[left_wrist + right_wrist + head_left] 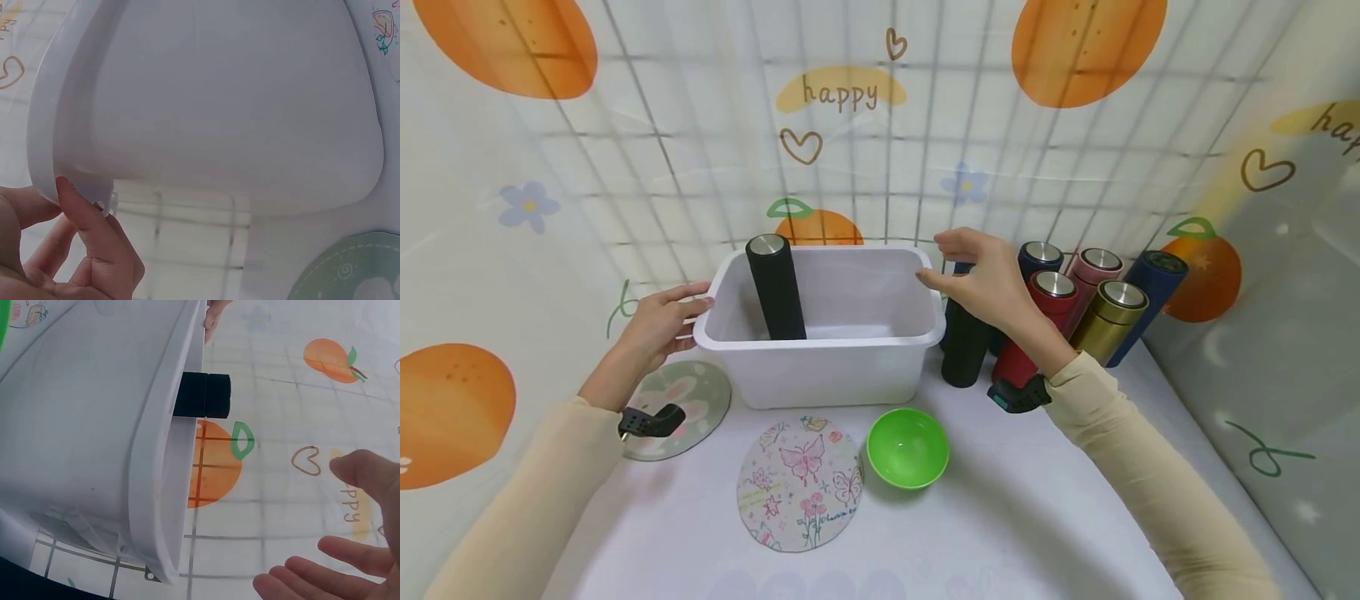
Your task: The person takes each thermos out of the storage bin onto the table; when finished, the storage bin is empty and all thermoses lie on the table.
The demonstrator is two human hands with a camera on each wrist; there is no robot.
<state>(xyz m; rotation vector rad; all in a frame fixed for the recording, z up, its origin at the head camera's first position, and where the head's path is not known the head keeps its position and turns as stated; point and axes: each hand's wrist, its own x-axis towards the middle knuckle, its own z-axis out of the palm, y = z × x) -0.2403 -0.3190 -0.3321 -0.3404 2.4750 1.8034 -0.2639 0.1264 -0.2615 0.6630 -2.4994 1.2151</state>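
A white plastic bin [820,375] stands on the table with one black thermos bottle [777,287] upright inside, leaning slightly. My left hand [658,329] pinches the bin's left rim between thumb and fingers; the left wrist view shows the fingertips [72,194] at that rim. Beyond the bin's right end, my right hand [981,279] is raised with thumb and fingers apart, holding nothing. Behind and below it stand several thermos bottles: a black one [964,350], a red one [1052,300], a gold one [1108,321], a pink one [1093,271] and blue ones [1157,287].
In front of the bin lie a round butterfly-patterned mat [801,483] and a green bowl [907,448]. A grey-green round mat [681,408] lies under my left forearm. A wire grid [887,183] behind a printed curtain rises at the back.
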